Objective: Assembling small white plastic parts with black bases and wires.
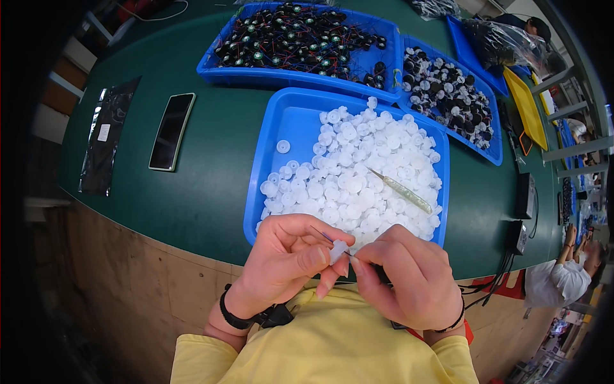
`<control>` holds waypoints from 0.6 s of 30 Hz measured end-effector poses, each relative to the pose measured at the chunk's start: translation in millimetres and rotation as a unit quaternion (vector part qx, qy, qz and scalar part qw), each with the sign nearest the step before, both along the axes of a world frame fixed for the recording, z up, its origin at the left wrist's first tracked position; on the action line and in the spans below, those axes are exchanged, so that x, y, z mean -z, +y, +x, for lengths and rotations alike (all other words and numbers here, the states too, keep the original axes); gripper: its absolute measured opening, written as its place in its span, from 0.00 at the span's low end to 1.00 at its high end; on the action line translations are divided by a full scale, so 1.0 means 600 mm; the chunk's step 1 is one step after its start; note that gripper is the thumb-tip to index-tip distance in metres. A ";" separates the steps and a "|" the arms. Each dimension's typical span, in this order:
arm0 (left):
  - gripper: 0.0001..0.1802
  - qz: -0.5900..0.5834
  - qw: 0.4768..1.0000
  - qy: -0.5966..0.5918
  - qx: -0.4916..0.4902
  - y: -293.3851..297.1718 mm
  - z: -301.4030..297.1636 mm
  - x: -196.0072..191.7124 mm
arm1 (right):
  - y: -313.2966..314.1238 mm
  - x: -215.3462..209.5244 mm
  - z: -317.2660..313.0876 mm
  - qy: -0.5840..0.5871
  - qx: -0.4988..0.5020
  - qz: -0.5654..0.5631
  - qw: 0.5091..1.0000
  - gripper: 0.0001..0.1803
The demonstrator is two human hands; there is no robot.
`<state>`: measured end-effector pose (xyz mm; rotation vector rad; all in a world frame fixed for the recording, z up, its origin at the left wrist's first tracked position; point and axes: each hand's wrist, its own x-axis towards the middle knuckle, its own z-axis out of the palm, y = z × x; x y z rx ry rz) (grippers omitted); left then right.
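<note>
Between the thumb and fingers of my left hand is a small white translucent plastic cap. A thin dark wire sticks out past its upper left side. My right hand is closed in a pinch on a dark wire end at the cap's right side; the fingertips partly hide it. Both hands are over the near edge of a blue tray heaped with similar white plastic caps. On the heap lies a slim pointed tool with a pale greenish handle, touched by neither hand.
Behind stands a blue bin of black round parts with coloured wires. Right of it, another blue bin holds black-and-white parts. A phone and a black plastic bag lie left. Small black boxes and cables sit right. Other people work farther off.
</note>
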<state>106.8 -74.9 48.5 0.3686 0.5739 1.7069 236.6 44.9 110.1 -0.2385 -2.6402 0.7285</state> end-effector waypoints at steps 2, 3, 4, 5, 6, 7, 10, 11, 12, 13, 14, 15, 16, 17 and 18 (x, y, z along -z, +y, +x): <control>0.15 -0.004 1.000 0.010 0.004 -0.001 -0.001 -0.002 | 0.001 0.000 -0.001 0.008 -0.004 -0.012 1.000 0.09; 0.15 -0.006 1.000 0.015 0.006 -0.002 -0.001 -0.002 | 0.001 0.000 -0.002 0.012 -0.006 -0.018 1.000 0.09; 0.15 -0.004 1.000 0.008 0.005 -0.002 0.000 -0.001 | 0.001 0.001 -0.002 0.013 -0.006 -0.021 1.000 0.09; 0.15 -0.001 1.000 0.001 0.003 -0.002 0.001 0.000 | 0.001 0.003 -0.002 0.014 -0.007 -0.024 1.000 0.09; 0.15 0.002 1.000 -0.006 0.001 -0.003 0.001 0.001 | 0.001 0.003 -0.003 0.015 -0.008 -0.027 0.999 0.10; 0.14 0.002 1.000 -0.005 -0.003 -0.003 0.002 0.001 | 0.000 0.004 -0.004 0.016 -0.008 -0.025 1.000 0.10; 0.13 -0.006 1.000 0.001 -0.014 -0.003 0.004 -0.002 | -0.002 0.006 -0.006 0.018 -0.006 -0.028 0.999 0.10; 0.13 -0.014 1.000 0.006 -0.019 -0.004 0.003 -0.002 | -0.001 0.008 -0.008 0.020 -0.005 -0.035 0.999 0.10; 0.12 -0.023 0.999 0.012 -0.024 -0.004 0.002 -0.003 | -0.001 0.010 -0.009 0.021 -0.003 -0.043 0.999 0.10; 0.12 -0.025 0.999 0.005 -0.029 -0.004 0.002 -0.005 | -0.002 0.006 -0.009 0.020 0.008 -0.081 0.996 0.10; 0.12 -0.028 0.999 -0.002 -0.036 -0.004 0.001 -0.007 | -0.003 -0.003 -0.010 0.017 0.016 -0.121 0.992 0.10; 0.12 -0.031 0.999 -0.009 -0.043 -0.004 0.000 -0.009 | -0.003 -0.007 -0.012 0.015 0.024 -0.160 0.987 0.10; 0.12 -0.029 0.999 -0.005 -0.040 -0.003 0.000 -0.008 | -0.002 -0.005 -0.011 0.020 0.022 -0.139 0.990 0.10; 0.12 -0.026 0.999 0.000 -0.036 -0.004 0.000 -0.007 | -0.001 -0.001 -0.006 0.025 0.021 -0.117 0.993 0.10; 0.12 -0.024 0.999 0.005 -0.031 -0.004 0.001 -0.006 | -0.001 0.003 -0.003 0.031 0.020 -0.096 0.995 0.10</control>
